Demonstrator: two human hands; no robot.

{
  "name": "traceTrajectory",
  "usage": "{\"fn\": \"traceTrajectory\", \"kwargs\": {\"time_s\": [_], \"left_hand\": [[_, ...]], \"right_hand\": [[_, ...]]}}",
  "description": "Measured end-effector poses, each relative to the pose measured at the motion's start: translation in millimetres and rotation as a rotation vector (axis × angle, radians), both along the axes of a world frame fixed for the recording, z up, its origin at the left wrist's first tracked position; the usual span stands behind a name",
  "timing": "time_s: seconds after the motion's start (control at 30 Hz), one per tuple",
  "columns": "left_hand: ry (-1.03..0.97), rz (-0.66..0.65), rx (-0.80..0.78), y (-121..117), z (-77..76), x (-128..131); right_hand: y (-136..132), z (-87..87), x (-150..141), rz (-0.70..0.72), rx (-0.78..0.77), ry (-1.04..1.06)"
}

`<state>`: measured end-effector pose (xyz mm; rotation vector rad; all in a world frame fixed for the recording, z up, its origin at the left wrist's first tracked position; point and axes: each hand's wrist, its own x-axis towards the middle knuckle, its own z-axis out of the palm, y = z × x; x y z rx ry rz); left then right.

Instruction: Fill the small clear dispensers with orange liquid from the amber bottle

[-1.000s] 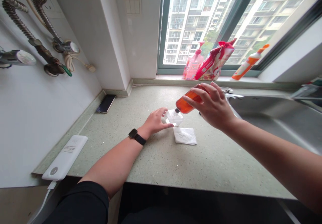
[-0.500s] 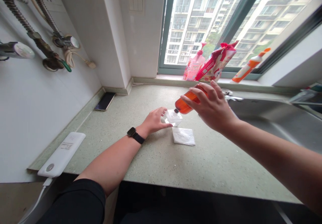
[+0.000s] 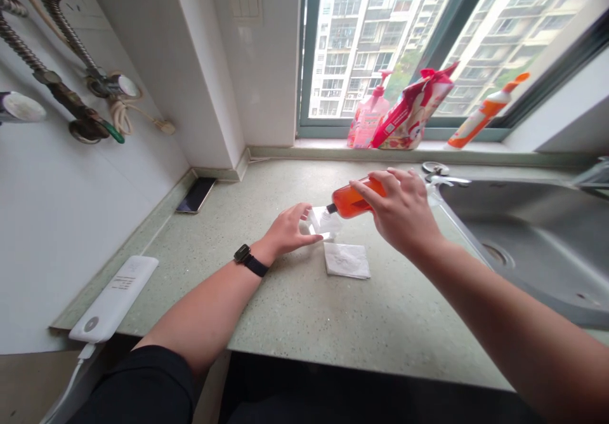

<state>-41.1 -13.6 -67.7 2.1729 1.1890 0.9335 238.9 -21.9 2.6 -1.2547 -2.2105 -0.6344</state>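
The right hand (image 3: 404,211) has brought the orange bottle (image 3: 351,200) closer to level, its dark neck staying at the mouth of the clear container (image 3: 325,222); this flatter tilt probably slows any outflow, though no stream can be made out. Its fingers are wrapped around the bottle's body. The left hand's (image 3: 287,230) fingers, parted to the container's width, steady it on the worktop (image 3: 271,310), just beyond the folded tissue (image 3: 347,261).
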Motion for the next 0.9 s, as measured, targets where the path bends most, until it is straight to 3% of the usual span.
{"fn": "traceTrajectory", "kwargs": {"time_s": [0.2, 0.37, 0.57, 0.7, 0.9], "left_hand": [[0.024, 0.016, 0.006, 1, 0.2, 0], [0.058, 0.019, -0.006, 0, 2.3, -2], [0.041, 0.013, -0.002, 1, 0.5, -2], [0.036, 0.023, -0.004, 3, -2.6, -3], [0.038, 0.028, -0.031, 3, -1.6, -4]], "right_hand": [[1, -22.0, 7, -0.066, -0.078, 0.075], [5, -40.5, 13, -0.025, -0.134, 0.195], [15, -63.2, 18, 0.061, -0.268, 0.548], [26, -72.9, 23, -0.033, -0.328, 0.700], [36, -82.4, 25, -0.133, -0.320, 0.689]]}}
